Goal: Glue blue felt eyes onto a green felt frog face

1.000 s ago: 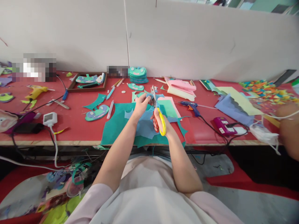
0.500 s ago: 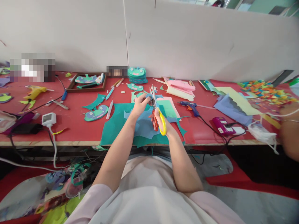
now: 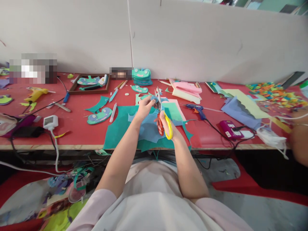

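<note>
Facing a pale wall (image 3: 187,41) jointed by a vertical seam, I have a long red table (image 3: 84,136) before me, its bare wooden edge running across near my waist. At its left lies a yellow glue gun (image 3: 37,95), with a white boxy device (image 3: 51,122) near the edge, trailing a white cable; below, the floor holds a jumble of coloured scraps (image 3: 64,187). Further along, a brown tray (image 3: 89,92) carries a teal face cutout and pens, and nearer me lies a blue-and-teal face cutout (image 3: 99,116) beside a white pen (image 3: 113,113). A stack of teal face cutouts (image 3: 142,77) sits against the wall.

My left hand (image 3: 145,107) has its fingers pinched shut on a small blue piece (image 3: 154,99), held above a teal sheet (image 3: 117,128) and a jagged blue sheet (image 3: 149,130) on the table. My right hand (image 3: 165,123) has its fingers curled through the red and yellow handles of the scissors (image 3: 159,105), whose slightly parted blades point away from me, just beside that piece; whether they touch it, I cannot tell.

Rightward come folded pink sheets (image 3: 189,89), a blue glue gun (image 3: 196,110), a magenta power strip (image 3: 230,130), a heap of bright scraps (image 3: 276,93), and another person's blurred arm (image 3: 300,138). Grey floor (image 3: 231,205) shows beneath; a pale green room appears beyond the wall's top.
</note>
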Demonstrator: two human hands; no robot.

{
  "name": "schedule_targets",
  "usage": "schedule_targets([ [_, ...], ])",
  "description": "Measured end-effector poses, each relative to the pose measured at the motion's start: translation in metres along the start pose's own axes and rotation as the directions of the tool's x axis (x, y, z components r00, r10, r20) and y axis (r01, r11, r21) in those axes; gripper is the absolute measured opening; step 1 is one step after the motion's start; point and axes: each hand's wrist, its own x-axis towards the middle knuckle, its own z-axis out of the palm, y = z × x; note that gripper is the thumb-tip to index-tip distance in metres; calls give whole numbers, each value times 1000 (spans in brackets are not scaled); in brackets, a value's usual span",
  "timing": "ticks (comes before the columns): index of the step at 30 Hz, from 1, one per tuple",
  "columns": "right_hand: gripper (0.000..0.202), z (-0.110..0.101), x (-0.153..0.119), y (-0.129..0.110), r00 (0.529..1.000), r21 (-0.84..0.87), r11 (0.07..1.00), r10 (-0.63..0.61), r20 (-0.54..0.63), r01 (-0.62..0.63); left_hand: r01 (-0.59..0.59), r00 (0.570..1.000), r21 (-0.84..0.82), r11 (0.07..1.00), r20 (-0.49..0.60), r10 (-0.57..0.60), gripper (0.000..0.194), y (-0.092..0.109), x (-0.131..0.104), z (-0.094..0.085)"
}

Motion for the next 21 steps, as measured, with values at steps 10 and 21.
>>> schedule_targets([
  [10,55,-9,-6,-5,999,-4,1000,16,39,-16,40,999,11,999,27,-40,20,-2,-1,-2],
  [21,56,-11,-11,-9,999,-28,999,24,36,-23,56,997,3,998,56,-56,20,-2,0,-4],
])
